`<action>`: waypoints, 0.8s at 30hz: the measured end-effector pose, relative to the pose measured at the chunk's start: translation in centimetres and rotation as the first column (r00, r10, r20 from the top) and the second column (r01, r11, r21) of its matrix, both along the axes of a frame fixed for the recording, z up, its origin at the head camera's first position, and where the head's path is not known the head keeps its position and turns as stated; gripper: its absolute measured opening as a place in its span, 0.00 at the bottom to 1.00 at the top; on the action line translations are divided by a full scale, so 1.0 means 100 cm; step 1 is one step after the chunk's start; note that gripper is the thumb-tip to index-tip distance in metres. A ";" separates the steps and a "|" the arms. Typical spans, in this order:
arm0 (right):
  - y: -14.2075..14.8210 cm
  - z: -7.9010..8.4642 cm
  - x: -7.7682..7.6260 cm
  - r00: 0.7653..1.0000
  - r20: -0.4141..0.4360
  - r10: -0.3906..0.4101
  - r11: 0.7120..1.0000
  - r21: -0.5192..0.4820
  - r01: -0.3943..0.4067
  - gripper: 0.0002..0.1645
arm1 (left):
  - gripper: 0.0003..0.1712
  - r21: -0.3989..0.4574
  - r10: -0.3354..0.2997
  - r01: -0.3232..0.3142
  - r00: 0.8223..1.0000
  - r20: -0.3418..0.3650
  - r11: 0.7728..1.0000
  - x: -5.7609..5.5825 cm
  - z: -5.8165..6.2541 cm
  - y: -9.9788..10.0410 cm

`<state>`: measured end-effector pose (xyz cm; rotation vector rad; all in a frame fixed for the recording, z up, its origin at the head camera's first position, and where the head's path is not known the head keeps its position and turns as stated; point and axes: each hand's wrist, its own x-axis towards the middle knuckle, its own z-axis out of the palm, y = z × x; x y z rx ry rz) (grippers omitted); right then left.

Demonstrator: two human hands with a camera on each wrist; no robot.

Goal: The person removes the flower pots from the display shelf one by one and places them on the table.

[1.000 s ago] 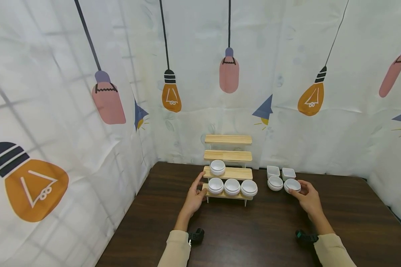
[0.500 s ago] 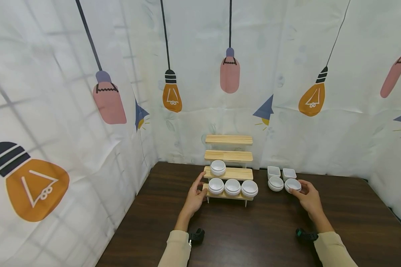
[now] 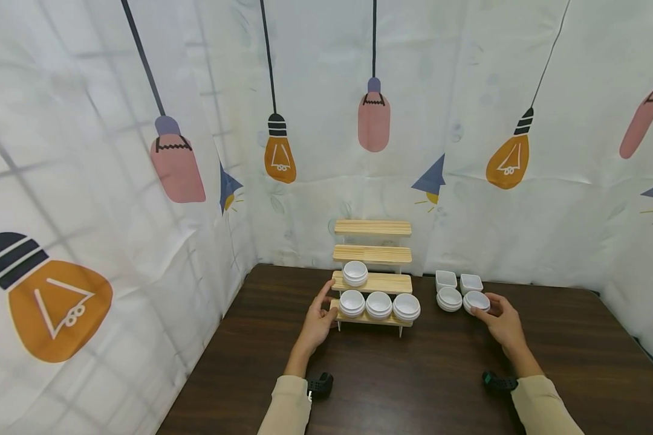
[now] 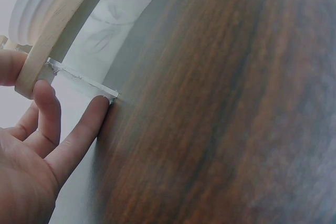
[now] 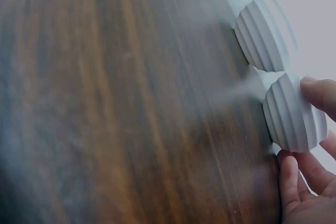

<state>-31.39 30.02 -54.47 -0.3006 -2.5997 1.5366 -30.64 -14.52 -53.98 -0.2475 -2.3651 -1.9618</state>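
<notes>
In the head view my left hand holds the left end of a tiered wooden display stand. Close up in the left wrist view, fingers lie above and below the end of a plank, and another fingertip touches the clear leg. Off to the right, my right hand grips a small round white bowl with thumb and fingers at its side. The right wrist view shows this bowl's ridged wall right at the dark tabletop. Beside it is a similar round bowl.
Three round bowls line the lowest tier, and one round bowl stands on the left of the second. Two square white bowls sit behind the round pair. A patterned curtain hangs behind the brown table.
</notes>
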 end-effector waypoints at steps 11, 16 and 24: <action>0.002 0.001 -0.001 1.000 0.024 0.011 1.000 0.008 -0.011 0.48 | 0.39 0.039 -0.036 0.035 0.999 0.029 0.999 0.017 0.031 0.001; 0.002 0.000 -0.001 0.999 0.029 0.014 1.000 0.011 -0.014 0.48 | 0.40 0.042 -0.038 0.036 0.999 0.037 0.998 0.017 0.031 0.000; 0.002 -0.001 -0.002 0.999 0.032 0.020 1.000 0.014 -0.021 0.49 | 0.40 0.043 -0.039 0.037 0.998 0.043 0.998 0.018 0.031 0.000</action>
